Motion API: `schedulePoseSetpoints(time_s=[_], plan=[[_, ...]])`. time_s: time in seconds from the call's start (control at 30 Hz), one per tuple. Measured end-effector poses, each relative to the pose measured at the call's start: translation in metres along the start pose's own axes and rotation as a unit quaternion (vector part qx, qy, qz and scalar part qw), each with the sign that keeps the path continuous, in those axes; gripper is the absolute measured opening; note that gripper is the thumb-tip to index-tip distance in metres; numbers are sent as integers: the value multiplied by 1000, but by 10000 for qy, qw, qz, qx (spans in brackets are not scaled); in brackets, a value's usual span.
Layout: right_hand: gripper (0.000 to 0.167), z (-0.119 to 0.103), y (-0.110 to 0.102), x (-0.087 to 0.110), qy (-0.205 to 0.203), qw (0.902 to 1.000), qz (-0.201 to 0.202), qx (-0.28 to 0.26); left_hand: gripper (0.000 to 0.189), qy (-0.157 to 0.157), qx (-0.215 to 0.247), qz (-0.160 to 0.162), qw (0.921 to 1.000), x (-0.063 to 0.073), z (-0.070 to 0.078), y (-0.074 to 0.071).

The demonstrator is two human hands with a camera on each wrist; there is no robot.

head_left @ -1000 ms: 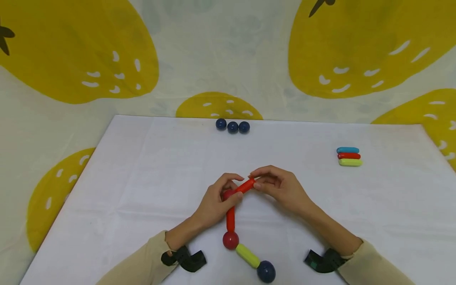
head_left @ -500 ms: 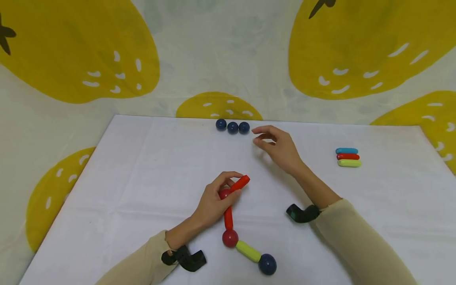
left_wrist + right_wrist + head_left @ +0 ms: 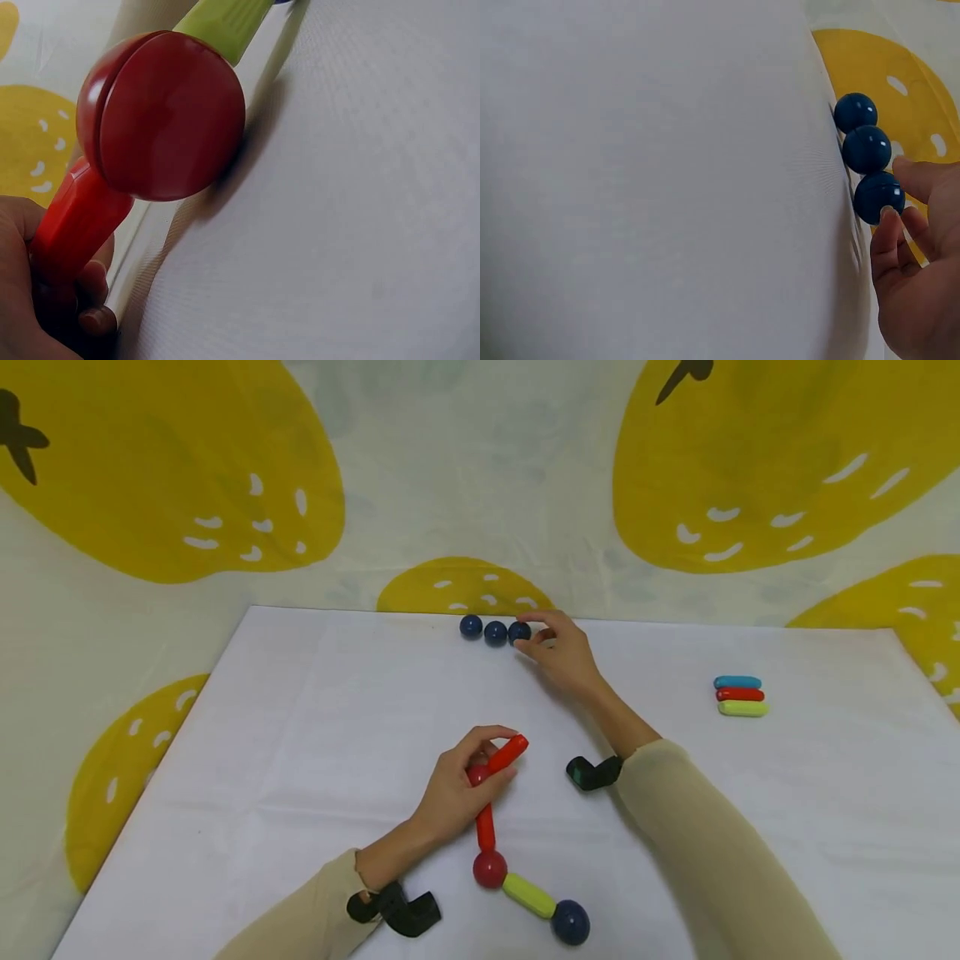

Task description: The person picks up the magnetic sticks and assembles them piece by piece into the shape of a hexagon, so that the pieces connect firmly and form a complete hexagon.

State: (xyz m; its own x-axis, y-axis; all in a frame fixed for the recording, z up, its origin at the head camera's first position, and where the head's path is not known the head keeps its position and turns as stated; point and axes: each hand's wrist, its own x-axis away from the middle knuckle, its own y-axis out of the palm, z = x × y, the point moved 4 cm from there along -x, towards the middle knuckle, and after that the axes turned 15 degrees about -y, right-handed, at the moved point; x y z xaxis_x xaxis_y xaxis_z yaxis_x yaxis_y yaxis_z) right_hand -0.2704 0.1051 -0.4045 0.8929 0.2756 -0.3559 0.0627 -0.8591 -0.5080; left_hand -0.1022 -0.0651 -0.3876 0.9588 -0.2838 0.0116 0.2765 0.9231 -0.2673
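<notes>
My left hand [image 3: 453, 783] is curled round the upper red ball [image 3: 478, 774], with the upper red rod [image 3: 510, 752] between index finger and thumb. From it the lower red rod [image 3: 486, 829] runs to the lower red ball [image 3: 490, 869]. My right hand [image 3: 567, 662] is parted about one ball's width, thumb and finger straddling the rightmost dark blue ball [image 3: 873, 196]; I cannot tell whether both press it. Two more dark blue balls [image 3: 867, 149] lie beside it.

Red rods [image 3: 486, 828], red balls [image 3: 490, 869], a lime rod [image 3: 529, 896] and a navy ball [image 3: 570, 922] — one bent chain. Three navy balls [image 3: 495, 633] sit beyond, in a row.
</notes>
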Motion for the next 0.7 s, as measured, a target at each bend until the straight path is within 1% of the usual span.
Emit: schedulePoseSetpoints(time_s=[0.27, 0.37, 0.43, 0.57, 0.7], plan=[[39, 11, 7, -7, 292, 9989, 22, 370, 38, 65, 24, -46, 10000, 1, 1, 1], [39, 12, 6, -8, 350, 9985, 45, 420, 38, 103, 27, -27, 9999, 1, 1, 1], [39, 12, 4, -7, 382, 9987, 63, 343, 38, 118, 20, -12, 9999, 1, 0, 1], [39, 6, -5, 1, 417, 9990, 25, 162, 38, 121, 0, -5, 9999, 0, -1, 1], [42, -4, -17, 19, 420, 9990, -139, -94, 38, 69, -29, -35, 10000, 0, -1, 1]])
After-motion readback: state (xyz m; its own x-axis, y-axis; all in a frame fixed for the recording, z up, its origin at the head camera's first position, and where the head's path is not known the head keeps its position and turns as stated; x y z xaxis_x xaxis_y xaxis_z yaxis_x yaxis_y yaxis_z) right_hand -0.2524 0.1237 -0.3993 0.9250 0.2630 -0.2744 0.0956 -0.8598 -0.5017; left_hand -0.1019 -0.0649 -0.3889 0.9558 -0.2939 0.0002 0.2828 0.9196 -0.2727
